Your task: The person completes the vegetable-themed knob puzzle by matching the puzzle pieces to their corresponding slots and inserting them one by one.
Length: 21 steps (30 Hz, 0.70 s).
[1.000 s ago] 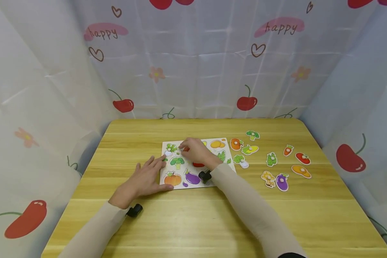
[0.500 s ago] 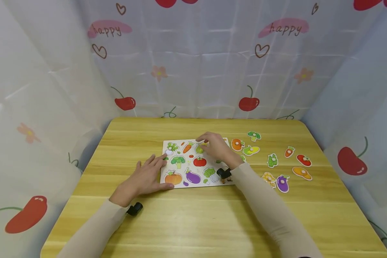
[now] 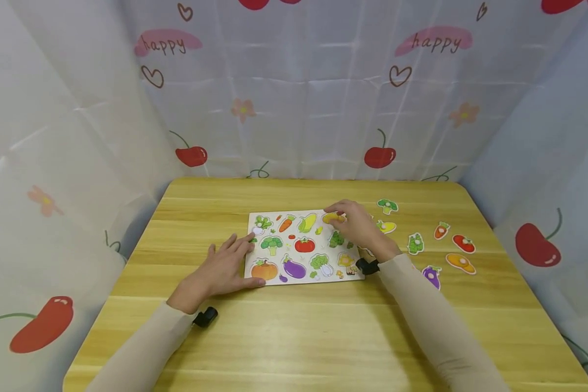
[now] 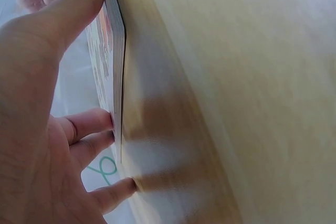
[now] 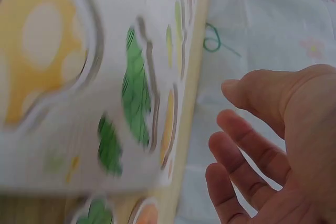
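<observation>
A white vegetable puzzle board [image 3: 322, 242] lies on the table, with pictures in outlined shapes. My left hand [image 3: 222, 268] rests at its left side, fingers spread and thumb on the front edge; the left wrist view shows the thumb touching the board's rim [image 4: 119, 61]. Over the board's back right corner is my right hand [image 3: 360, 226], near the yellow potato picture [image 3: 332, 218]. In the right wrist view its thumb and fingers stand apart with nothing between them. Loose knobbed pieces lie to the right, among them a broccoli [image 3: 387, 206] and a corn [image 3: 386, 226].
Further right on the wooden table [image 3: 294, 337] lie a carrot piece [image 3: 441, 231], a tomato piece [image 3: 464, 244], a green piece [image 3: 415, 244], an orange potato-like piece [image 3: 460, 263] and an eggplant piece [image 3: 432, 276]. My right arm hides other pieces. A printed curtain [image 3: 299, 125] stands behind.
My right hand has moved rightward across the board, from the carrot picture past the corn picture to the back right corner. The left hand has stayed on the board's left side.
</observation>
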{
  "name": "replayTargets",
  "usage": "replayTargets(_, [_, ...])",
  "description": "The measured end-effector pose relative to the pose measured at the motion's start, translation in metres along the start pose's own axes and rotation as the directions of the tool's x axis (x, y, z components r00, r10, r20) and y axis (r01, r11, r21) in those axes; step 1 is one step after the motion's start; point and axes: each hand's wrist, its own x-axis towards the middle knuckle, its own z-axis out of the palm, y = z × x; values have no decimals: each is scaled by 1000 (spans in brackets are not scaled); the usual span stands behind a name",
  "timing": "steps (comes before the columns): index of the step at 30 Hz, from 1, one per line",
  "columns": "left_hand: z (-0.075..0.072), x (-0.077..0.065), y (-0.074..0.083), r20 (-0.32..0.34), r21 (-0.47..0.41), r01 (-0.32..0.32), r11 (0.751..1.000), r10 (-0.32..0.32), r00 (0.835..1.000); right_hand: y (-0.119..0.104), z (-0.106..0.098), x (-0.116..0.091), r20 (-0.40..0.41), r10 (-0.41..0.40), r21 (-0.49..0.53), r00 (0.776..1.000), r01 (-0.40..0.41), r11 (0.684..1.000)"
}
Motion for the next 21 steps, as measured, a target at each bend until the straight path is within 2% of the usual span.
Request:
replayTargets(6, [1, 1, -2, -4, -4, -5, 1000, 5, 1000, 32, -22, -19, -58, 0, -4, 998, 0, 1000])
replayTargets(13, [3, 1, -3, -7, 4, -3, 1000, 3, 1000, 75, -56, -44, -96, 81, 21, 992, -79, 997])
replayTargets(21, [1, 0, -1, 12, -4, 8, 1000, -8, 1000, 123, -97, -80, -154, 157, -46, 976, -166, 985])
